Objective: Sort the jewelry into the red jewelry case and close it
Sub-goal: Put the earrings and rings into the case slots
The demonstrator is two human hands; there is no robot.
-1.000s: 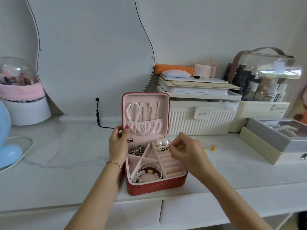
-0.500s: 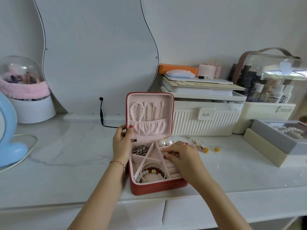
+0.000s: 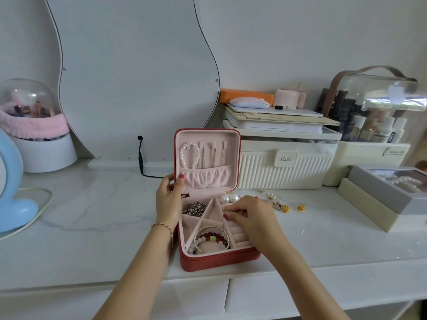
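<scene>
The red jewelry case (image 3: 217,262) stands open on the white marble counter, its lid upright with a pearl bracelet (image 3: 190,155) and chains hanging inside. My left hand (image 3: 168,199) grips the lid's left edge near the hinge. My right hand (image 3: 251,218) reaches down over the ring rolls on the case's right side, its fingertips pinching something small that I cannot make out. Two pearl earrings (image 3: 229,198) sit at the back, silver pieces (image 3: 194,208) in the left compartment, bead bracelets and a gold bangle (image 3: 211,239) in front. Gold earrings (image 3: 293,207) lie on the counter to the right.
A wavy mirror (image 3: 129,77) leans on the wall behind, with a black cable (image 3: 141,158) at its foot. A white ribbed organiser (image 3: 284,174) and clear cosmetics bag (image 3: 374,107) stand right. A grey box with pearls (image 3: 390,188) sits far right. A blue object (image 3: 11,192) is left.
My right hand came down from above the pearl earrings onto the ring rolls inside the case. My left hand kept its hold on the lid.
</scene>
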